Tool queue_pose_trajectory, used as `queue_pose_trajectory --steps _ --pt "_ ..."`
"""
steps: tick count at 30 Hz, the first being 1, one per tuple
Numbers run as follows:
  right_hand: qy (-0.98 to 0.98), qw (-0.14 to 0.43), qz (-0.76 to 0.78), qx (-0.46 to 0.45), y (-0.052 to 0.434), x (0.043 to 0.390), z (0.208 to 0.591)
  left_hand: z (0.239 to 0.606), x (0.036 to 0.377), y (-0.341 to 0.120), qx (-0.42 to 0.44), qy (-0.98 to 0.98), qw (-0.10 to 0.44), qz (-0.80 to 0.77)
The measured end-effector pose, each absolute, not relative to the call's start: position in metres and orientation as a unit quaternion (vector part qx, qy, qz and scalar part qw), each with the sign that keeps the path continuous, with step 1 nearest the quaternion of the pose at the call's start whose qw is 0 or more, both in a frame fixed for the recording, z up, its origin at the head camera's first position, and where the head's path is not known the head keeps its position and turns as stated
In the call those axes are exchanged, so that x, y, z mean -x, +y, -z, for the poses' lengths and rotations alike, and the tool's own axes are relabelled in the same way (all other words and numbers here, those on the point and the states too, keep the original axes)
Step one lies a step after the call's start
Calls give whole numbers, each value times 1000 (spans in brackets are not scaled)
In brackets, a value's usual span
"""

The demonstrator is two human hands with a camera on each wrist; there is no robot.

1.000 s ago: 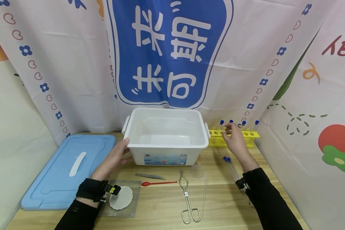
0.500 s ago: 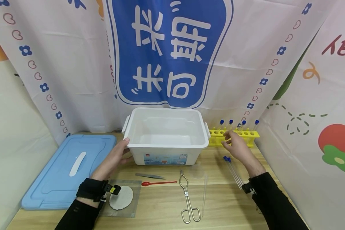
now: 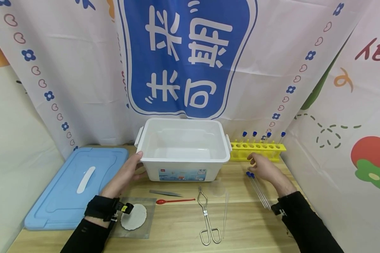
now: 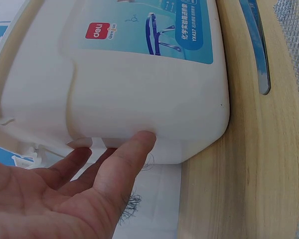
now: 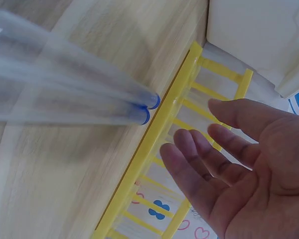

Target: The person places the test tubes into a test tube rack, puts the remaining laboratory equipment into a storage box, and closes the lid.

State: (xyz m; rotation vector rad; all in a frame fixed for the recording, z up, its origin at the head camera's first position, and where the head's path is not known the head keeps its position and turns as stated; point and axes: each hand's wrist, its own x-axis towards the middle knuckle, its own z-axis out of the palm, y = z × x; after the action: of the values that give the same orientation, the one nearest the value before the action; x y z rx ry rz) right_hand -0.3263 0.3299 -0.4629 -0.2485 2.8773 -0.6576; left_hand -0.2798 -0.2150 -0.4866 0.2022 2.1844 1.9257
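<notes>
A white plastic box (image 3: 183,172) stands open-topped at the back middle of the table. My left hand (image 3: 126,175) rests at its front left corner. In the left wrist view, the extended fingers (image 4: 127,162) touch the box's side. My right hand (image 3: 264,170), fingers loosely bent and holding nothing, hovers in front of the yellow test tube rack (image 3: 256,151). Several blue-capped tubes stand in the rack. Just below the right hand, two test tubes (image 3: 259,191) with blue caps lie side by side on the table. In the right wrist view, these tubes (image 5: 65,84) are large and blurred.
A blue lid (image 3: 66,189) lies at the left. A gauze sheet with a white disc (image 3: 133,217) is near the left forearm. Tweezers (image 3: 165,193), a red spoon (image 3: 175,201), crucible tongs (image 3: 206,218) and a thin clear rod (image 3: 225,214) lie in front of the box.
My right hand has drawn back from over the rack, down toward the two lying test tubes. My left hand and the box have stayed put.
</notes>
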Motion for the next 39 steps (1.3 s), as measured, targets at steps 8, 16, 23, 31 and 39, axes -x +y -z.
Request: queue_pose_trajectory --steps 8,16,23,31,39 --pt "970 117 191 92 337 321 465 486 280 -215 -70 747 112 -652" --pt "969 145 181 88 342 316 468 486 281 -216 -68 747 111 -652" --pt "967 155 181 87 344 312 471 487 281 -216 -68 750 111 -649" --pt "969 152 173 86 344 313 475 487 281 -216 -72 750 110 -648" --pt "971 147 172 81 344 313 479 487 281 -216 -74 752 109 -646"
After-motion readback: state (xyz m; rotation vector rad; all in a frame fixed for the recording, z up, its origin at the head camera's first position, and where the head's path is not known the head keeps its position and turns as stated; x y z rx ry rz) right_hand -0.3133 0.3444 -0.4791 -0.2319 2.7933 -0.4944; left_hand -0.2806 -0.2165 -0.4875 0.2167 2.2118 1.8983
